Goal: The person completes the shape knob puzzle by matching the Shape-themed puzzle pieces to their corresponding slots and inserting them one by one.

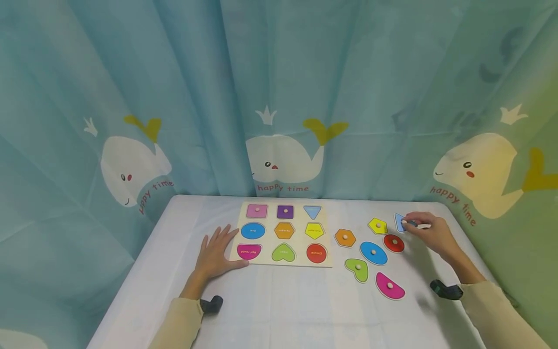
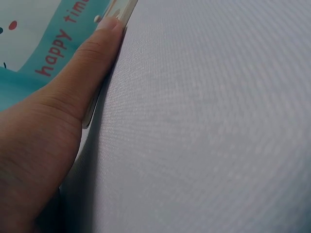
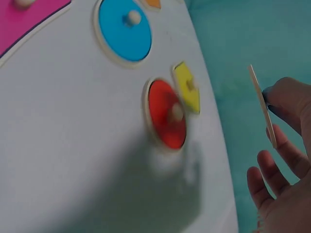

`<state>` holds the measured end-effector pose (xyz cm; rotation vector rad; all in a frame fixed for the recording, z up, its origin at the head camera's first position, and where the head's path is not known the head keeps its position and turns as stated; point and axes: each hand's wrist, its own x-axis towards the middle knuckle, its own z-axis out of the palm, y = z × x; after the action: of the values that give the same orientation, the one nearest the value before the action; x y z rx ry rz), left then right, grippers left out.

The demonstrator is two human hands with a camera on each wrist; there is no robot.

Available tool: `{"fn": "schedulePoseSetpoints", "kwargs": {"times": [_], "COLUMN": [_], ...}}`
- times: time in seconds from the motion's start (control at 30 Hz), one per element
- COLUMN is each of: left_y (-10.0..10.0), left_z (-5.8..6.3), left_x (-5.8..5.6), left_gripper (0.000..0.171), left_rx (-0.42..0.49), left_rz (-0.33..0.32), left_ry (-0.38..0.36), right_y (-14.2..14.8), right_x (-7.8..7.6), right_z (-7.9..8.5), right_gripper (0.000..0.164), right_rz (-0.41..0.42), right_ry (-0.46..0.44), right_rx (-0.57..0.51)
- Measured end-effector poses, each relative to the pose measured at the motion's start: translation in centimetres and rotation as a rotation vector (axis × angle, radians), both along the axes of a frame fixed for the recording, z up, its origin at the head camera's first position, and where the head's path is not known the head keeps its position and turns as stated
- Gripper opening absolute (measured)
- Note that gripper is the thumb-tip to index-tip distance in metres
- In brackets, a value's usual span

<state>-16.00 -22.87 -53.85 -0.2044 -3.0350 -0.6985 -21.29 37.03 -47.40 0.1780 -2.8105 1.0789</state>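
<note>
My right hand (image 1: 429, 233) pinches a light-blue triangle puzzle piece (image 1: 398, 222) by its knob, over the table's right side. From the right wrist, that triangle piece (image 3: 260, 97) appears edge-on as a thin wooden strip at the fingertips. On the left, my left hand (image 1: 215, 258) lies with fingers spread along the cream puzzle board (image 1: 301, 261), its thumb on the near left corner. In the left wrist view the thumb touches the board's edge. A pink rectangle (image 1: 257, 211) and a purple square (image 1: 285, 212) with knobs sit in the board's far row; the other printed shapes have no knobs.
Between board and right hand lie loose knobbed pieces: orange hexagon (image 1: 345, 238), yellow pentagon (image 1: 378, 226), red circle (image 1: 394, 243), blue oval (image 1: 373, 253), green heart (image 1: 357, 269) and magenta half-round (image 1: 390, 286). A whale-print curtain (image 1: 287, 97) hangs behind the white table (image 1: 279, 310).
</note>
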Motion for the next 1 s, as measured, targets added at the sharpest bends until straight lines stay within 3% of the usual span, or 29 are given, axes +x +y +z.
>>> {"fn": "schedulePoseSetpoints", "kwargs": {"times": [0.37, 0.63, 1.0], "left_y": [-0.1, 0.0, -0.1], "left_z": [-0.1, -0.1, -0.2], "left_x": [-0.2, -0.2, -0.2], "left_gripper": [0.105, 0.105, 0.106], "left_rx": [-0.007, -0.017, -0.016], "left_rz": [0.002, 0.010, 0.011], "left_ry": [-0.028, -0.029, -0.037], "right_y": [-3.9, -6.5, -10.3], "right_x": [-2.3, -4.2, -6.6], "right_z": [0.8, 1.2, 0.9], "right_gripper": [0.031, 0.034, 0.025], "right_rz": [0.008, 0.019, 0.103], "right_ry": [0.018, -0.026, -0.020], "right_rx": [-0.049, -0.100, -0.144]}}
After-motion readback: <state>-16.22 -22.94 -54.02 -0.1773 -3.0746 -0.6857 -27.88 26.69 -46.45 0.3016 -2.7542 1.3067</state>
